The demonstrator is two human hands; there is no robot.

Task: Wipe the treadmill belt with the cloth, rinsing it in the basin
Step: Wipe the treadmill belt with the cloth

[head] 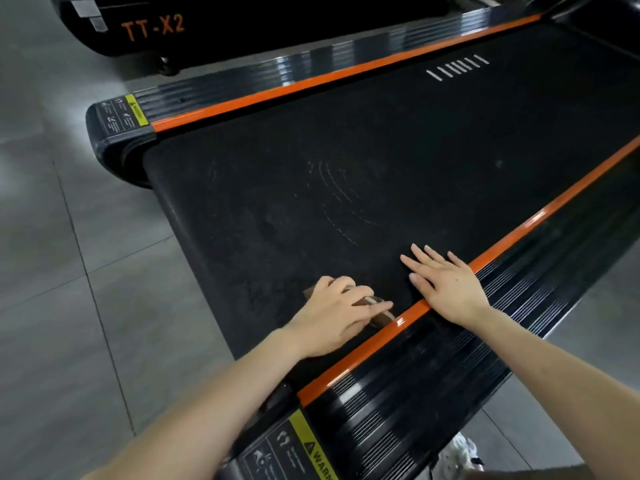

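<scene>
Nearest the lens, two bare forearms reached in from the bottom edge, passing beside a yellow warning label (313,448) on the ribbed near side rail (415,393). Beyond its wrist, the left hand (332,317) lay with fingers curled over a small brown cloth (381,315), bunching it and pressing it onto the black belt (346,161) just inside the orange strip (363,356); only a sliver of fabric showed past the fingertips. Just to the right of it, not touching, the right hand (446,285) was spread flat, fingers straight and apart, fingertips on the belt and the heel of the palm across the orange strip, apparently bracing. Ahead of both hands, pale curved scuffs (336,195) and dull patches marked the belt, so most of the surface looked unwiped. Risks, as I judged them: the cloth was so balled up that it would cover little per stroke and could smear grime rather than lift it; a wet belt could let the bracing palm slide; and a push along the belt might make it roll under the hands. No basin was in view, so rinsing would mean turning away. Left of the left hand, past the belt's rounded end, lay grey floor tiles (69,271); far beyond the fingertips stood a second treadmill (152,27) lettered TT-X2.
</scene>
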